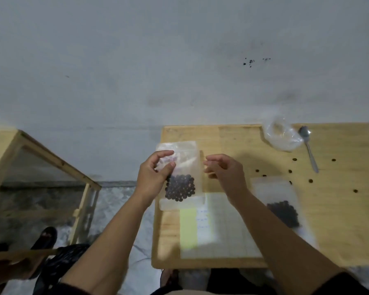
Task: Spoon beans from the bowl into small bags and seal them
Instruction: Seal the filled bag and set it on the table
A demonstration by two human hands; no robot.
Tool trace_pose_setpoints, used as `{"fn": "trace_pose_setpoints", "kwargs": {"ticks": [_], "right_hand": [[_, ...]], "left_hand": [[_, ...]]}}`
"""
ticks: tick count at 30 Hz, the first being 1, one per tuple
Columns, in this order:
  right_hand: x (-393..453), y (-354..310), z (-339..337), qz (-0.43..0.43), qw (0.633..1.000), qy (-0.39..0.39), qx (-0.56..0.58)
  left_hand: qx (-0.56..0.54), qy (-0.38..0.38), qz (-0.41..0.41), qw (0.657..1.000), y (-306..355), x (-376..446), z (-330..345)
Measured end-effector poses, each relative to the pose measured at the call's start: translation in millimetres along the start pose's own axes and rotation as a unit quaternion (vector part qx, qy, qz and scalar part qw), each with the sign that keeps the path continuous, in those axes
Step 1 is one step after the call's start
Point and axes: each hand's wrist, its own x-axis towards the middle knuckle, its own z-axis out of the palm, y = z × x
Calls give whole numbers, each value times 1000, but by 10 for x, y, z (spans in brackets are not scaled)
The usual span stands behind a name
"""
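I see my left hand [152,177] pinching the left edge of a small clear plastic bag [180,167], fingers clamped on it above the pale wooden worktop [339,220]; dark round beans [180,187] fill its bottom. My right hand [224,170] hovers just beside it, fingers loosely curled, holding nothing. A second filled clear bag [282,209] lies flat to the right, a metal spoon [308,145] further back.

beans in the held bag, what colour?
Dark, near black beans, seen through the clear bag; head view.
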Motion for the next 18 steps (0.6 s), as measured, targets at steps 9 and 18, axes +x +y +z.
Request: {"fn": "trace_pose_setpoints", "kwargs": {"ticks": [9, 18], "right_hand": [[-1029, 968, -83, 81, 918, 79, -381], [-1101, 1027, 103, 66, 915, 109, -384]], "left_hand": [[-9, -42, 4, 999, -265, -449, -449], [-21, -65, -24, 997, -353, -652, -576]]}}
